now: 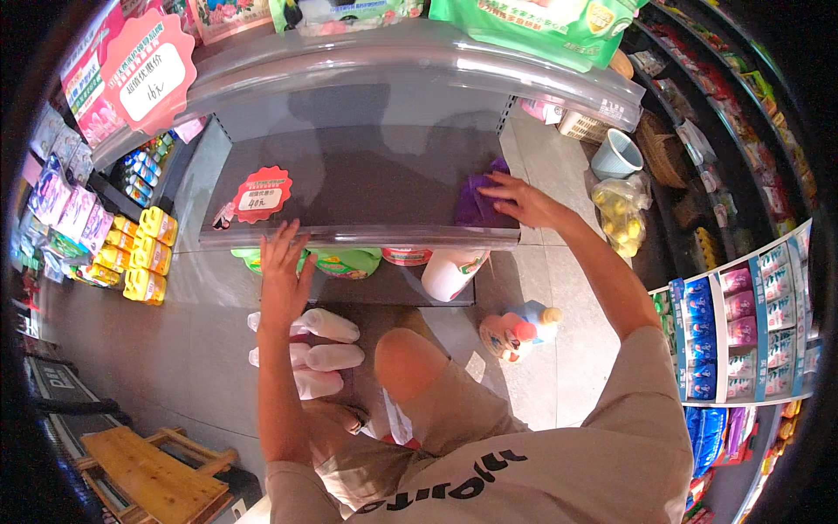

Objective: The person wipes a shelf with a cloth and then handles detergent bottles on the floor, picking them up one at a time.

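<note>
A dark shelf board (366,177) with a clear plastic front strip (366,237) lies before me. At its right end my right hand (520,200) bears on a crumpled purple cloth (473,202), fingers bent over it. My left hand (285,272) is at the strip's left part, fingers spread and holding nothing; whether it touches the strip is unclear. Behind those fingertips stands a red scalloped price sign (262,194). Under the board are green packages (347,262) and a tilted white bottle (453,275), partly hidden by the shelf.
Several white bottles (334,357) lie on the floor by my knee (409,363). Two bottles (514,335) stand at right. An upper shelf edge (393,56) with bagged goods overhangs the board. Yellow jugs (149,255) and a wooden bench (150,471) are at left, a bucket (617,155) at right.
</note>
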Motion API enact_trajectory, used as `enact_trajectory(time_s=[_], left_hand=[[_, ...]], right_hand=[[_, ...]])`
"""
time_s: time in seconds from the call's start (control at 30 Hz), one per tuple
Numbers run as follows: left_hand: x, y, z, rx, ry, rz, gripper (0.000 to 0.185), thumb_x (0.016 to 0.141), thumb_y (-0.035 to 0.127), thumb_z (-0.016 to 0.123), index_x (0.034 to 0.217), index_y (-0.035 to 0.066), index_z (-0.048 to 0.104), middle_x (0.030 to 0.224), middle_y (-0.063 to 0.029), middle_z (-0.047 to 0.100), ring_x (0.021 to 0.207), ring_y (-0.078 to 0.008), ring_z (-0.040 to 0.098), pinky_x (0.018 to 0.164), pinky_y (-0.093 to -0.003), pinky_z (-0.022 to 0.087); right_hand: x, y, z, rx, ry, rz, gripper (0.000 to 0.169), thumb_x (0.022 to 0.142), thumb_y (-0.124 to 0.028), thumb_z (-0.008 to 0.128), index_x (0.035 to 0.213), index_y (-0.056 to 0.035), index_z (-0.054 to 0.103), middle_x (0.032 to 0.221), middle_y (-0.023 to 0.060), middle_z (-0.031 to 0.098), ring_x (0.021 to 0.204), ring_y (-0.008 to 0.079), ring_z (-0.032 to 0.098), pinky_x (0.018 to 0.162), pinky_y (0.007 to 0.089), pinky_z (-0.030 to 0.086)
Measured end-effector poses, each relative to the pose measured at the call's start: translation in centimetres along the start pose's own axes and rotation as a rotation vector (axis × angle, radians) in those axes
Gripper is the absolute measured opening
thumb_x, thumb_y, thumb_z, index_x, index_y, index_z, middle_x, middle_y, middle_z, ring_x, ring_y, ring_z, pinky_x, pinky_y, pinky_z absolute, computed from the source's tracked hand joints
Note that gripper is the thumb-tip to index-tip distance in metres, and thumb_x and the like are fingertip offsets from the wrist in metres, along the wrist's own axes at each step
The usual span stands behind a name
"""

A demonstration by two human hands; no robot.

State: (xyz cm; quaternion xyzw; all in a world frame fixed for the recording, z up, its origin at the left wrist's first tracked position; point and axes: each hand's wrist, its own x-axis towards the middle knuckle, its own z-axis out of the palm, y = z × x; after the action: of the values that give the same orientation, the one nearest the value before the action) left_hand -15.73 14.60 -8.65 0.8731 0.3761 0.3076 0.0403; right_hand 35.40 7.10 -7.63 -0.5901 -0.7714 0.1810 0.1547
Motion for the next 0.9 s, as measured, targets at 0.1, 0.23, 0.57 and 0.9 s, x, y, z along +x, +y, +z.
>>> enact_trajectory(time_s=[0.1,0.23,0.57,0.9], left_hand=[[-4.2,1.1,0.0,-0.053,0.019,-0.079,0.034,0.097,0.017,0.064,0.128,0.005,0.066,0.150,-0.0132,0.052,0.141,-0.0368,0.044,0.121,-0.0567,0.025],[-7.7,3.9,0.8,-0.203,-0.007,-0.164,0.038,0.098,0.021,0.064,0.133,0.006,0.063,0.148,-0.0153,0.052,0.141,-0.0379,0.043,0.122,-0.0561,0.023],[-9.4,2.5,-0.6,-0.273,0.023,-0.277,0.034,0.098,0.014,0.063,0.130,0.000,0.063,0.142,-0.0186,0.056,0.134,-0.0390,0.048,0.114,-0.0457,0.037],[-9.9,0.5,-1.8,-0.744,0.107,-0.434,0.042,0.101,0.015,0.063,0.141,0.002,0.055,0.140,-0.0170,0.059,0.125,-0.0322,0.060,0.107,-0.0406,0.045]], right_hand=[[4.7,2.8,0.7,-0.110,0.123,0.080,0.042,0.105,-0.028,0.056,0.146,-0.0193,0.057,0.154,0.0234,0.046,0.143,0.0411,0.042,0.121,0.0460,0.035],[8.7,9.4,0.5,-0.327,0.255,0.248,0.044,0.106,-0.038,0.049,0.144,-0.0177,0.058,0.144,0.0207,0.057,0.139,0.0398,0.048,0.118,0.0472,0.038],[7.9,2.0,-0.9,-0.570,0.041,0.393,0.036,0.103,-0.025,0.050,0.135,-0.0144,0.064,0.131,0.0184,0.066,0.118,0.0382,0.064,0.101,0.0468,0.052],[10.8,-21.5,1.1,0.382,0.330,-0.192,0.038,0.102,-0.021,0.064,0.136,-0.0055,0.059,0.118,0.0176,0.071,0.102,0.0222,0.069,0.095,0.0362,0.053]])
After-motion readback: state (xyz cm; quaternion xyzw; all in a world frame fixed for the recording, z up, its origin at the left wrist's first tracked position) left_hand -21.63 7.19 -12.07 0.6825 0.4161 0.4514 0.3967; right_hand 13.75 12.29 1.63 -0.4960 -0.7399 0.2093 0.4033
